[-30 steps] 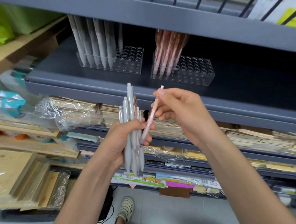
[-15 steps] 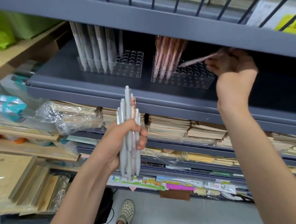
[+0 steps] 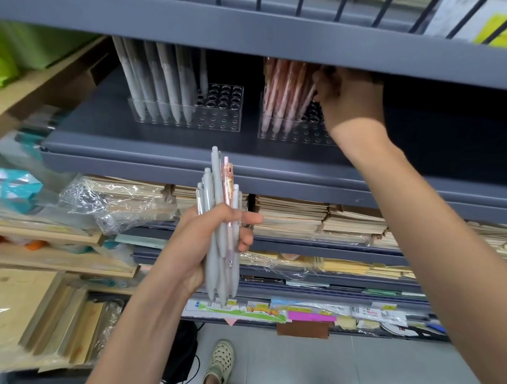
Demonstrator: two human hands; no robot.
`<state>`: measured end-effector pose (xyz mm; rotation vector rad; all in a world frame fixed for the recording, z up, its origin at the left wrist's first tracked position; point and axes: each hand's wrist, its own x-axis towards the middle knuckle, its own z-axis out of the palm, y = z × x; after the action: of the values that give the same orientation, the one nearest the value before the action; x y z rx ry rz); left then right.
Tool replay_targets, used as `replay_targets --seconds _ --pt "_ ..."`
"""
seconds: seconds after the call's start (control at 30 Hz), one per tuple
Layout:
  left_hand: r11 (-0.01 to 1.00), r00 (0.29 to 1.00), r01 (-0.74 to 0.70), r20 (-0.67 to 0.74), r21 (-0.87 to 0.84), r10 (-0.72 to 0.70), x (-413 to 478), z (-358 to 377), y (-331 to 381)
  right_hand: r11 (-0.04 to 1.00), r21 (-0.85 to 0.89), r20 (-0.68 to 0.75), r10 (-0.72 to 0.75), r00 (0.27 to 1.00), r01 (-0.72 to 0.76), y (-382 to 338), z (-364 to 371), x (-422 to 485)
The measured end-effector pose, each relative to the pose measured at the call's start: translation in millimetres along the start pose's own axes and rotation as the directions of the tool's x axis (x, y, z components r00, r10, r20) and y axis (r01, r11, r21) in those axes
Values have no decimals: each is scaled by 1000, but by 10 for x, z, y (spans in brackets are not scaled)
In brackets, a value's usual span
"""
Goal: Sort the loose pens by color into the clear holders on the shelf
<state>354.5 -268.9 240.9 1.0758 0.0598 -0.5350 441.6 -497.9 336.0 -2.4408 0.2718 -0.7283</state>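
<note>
Toward the right of the shelf (image 3: 131, 144), deep in shadow under the upper shelf's front edge: right hand (image 3: 351, 100) up against the pink pens (image 3: 284, 90) standing in the right holder (image 3: 296, 135), fingers curled at the row. Cannot tell whether pinching a pen or empty. Further left on the same shelf, left holder (image 3: 218, 113) with grey pens (image 3: 158, 84) leaning in its left rows. Below the shelf's front edge, left hand (image 3: 196, 247) clamped round a bundle of pens (image 3: 213, 263), mostly grey with one pink pen (image 3: 227, 184) among them. Probably mid-placement of a pink one. Risks from here: missing a hole in the dark and toppling the leaning pink row; nudging the light holder backwards; slackening the left grip while reaching up and spilling the bundle to the floor.
</note>
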Motion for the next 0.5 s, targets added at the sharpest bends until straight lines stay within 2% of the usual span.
replay_targets --seconds 0.17,0.37,0.5 --pt "1000 1000 6 -17 -9 -7 -12 -54 39 982 -189 16 -23 1000 25 -50 10 33" --pt "999 1000 -4 19 40 3 -30 -115 68 967 -251 59 -29 998 43 -109 -7 43" --pt "998 999 -30 41 47 28 -56 -132 101 973 -225 27 -37 999 42 -120 37 34"
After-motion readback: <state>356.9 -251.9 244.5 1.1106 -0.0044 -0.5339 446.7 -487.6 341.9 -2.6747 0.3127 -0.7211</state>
